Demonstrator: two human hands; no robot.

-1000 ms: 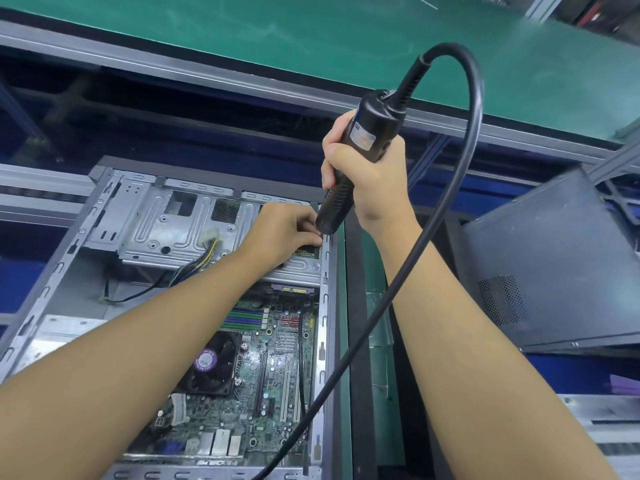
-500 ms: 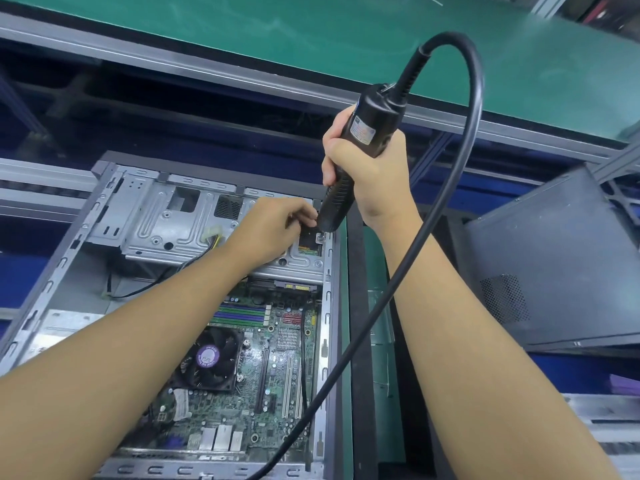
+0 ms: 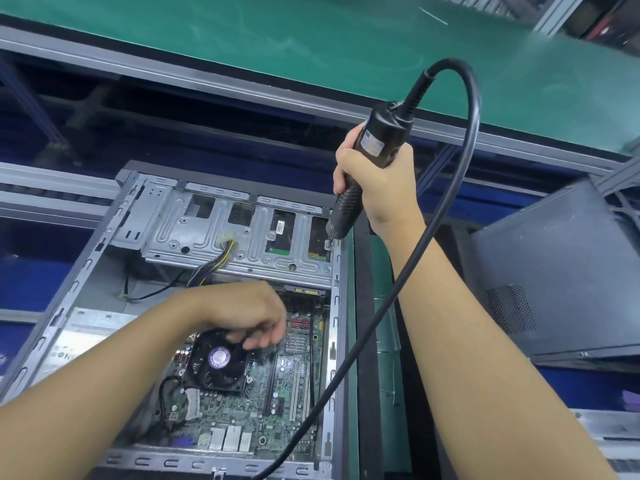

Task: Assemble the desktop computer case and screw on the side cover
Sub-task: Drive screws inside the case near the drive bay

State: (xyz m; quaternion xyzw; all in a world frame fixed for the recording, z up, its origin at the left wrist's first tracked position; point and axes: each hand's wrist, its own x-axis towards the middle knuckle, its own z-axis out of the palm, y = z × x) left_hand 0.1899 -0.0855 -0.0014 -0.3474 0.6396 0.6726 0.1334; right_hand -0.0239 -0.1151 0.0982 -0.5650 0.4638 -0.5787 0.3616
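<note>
Right grip [image 3: 381,188] holds screwdriver [image 3: 381,136], its tip at far-right corner of case [image 3: 335,327].

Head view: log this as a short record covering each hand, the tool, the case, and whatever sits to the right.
right hand: grips electric screwdriver, bit down at the drive bracket's right corner
left hand: above the CPU fan, fingers loosely curled, nothing seen in them
computer case: open, motherboard exposed
cable: loops from the screwdriver's top down across the case
right of case: dark grey panel with vent grid, tilted
</note>
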